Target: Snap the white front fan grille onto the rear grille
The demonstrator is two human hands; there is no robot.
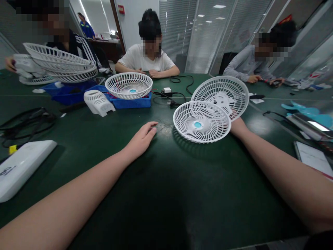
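Observation:
My left hand (142,138) rests on the green table, its fingers loosely stretched and nothing in it. To its right is a round white fan guard (213,130) with a light-blue centre, tilted, its shadow on the tabletop. Behind and overlapping it stands a second white fan guard (235,86) with a hub plate in the middle, leaning up. My right hand (238,126) is at the lower right rim of this rear guard and appears to grip it. The front guard and the rim hide most of those fingers.
A white fan guard (114,84) lies on a blue bin (137,103), beside a white fan housing (97,103). Black cables (33,121) and a white base (23,165) are left. Light-blue blades (312,114) and a phone (313,158) lie right. Several people sit around the table.

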